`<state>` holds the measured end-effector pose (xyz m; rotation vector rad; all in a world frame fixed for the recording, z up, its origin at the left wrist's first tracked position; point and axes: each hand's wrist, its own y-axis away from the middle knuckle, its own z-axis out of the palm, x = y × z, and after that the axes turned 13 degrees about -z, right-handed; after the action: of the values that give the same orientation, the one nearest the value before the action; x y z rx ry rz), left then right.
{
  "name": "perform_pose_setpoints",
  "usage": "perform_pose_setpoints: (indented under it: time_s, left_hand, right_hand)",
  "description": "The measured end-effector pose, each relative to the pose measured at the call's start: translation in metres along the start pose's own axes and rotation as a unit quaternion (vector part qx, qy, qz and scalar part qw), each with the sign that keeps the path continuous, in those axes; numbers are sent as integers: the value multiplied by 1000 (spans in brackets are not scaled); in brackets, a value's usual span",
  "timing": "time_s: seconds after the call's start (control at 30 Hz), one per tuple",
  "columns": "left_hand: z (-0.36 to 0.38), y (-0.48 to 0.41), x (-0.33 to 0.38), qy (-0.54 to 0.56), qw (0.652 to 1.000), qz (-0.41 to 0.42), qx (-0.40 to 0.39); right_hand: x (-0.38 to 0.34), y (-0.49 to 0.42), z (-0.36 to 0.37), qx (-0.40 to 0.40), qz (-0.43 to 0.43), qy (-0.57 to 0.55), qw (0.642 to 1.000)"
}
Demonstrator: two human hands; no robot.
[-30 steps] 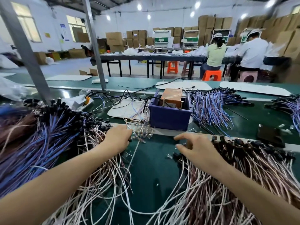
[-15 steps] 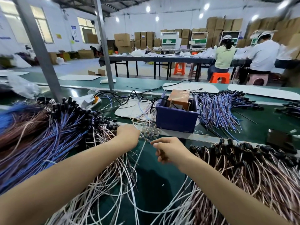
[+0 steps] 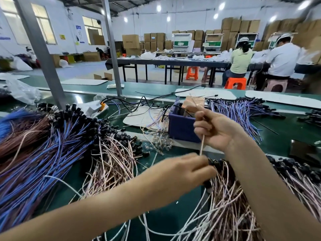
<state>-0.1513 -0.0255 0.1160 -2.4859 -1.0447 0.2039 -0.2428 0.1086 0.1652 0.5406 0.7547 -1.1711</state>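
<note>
On the green worktop (image 3: 163, 218), the right hand (image 3: 215, 129) grips a thin pale wire (image 3: 202, 145) upright. The left hand (image 3: 182, 171) meets its lower end, its grip too blurred to tell.

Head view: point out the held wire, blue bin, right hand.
wire (image 3: 202, 145), head view, bare stretch below the fist
blue bin (image 3: 180, 129), head view, front wall
right hand (image 3: 218, 131), head view, middle of fist

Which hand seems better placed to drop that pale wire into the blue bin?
Probably the right hand: it grips the pale wire and is raised just in front of the blue bin. The left hand sits lower, at the wire's bottom end beside the pinkish wire pile.
</note>
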Motion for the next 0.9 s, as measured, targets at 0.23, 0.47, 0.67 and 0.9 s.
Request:
perform_pose_setpoints:
  time_s: [0.23,0.47,0.67,0.9]
  left_hand:
    - [2,-1,-8,231,968,-88,-46]
    - [5,-78,-42,358,826,-412,143]
    - [25,-119,-44,460,748,-418,235]
    - [43,-126,-62,562,681,-417,216]
  right_hand:
    - [-10,-5,-16,-3,-88,109,990]
    - [-4,-9,-23,12,-129,200,971]
    - [2,-18,-30,20,-172,280,944]
    - [-7,-29,-51,100,-196,262,940]
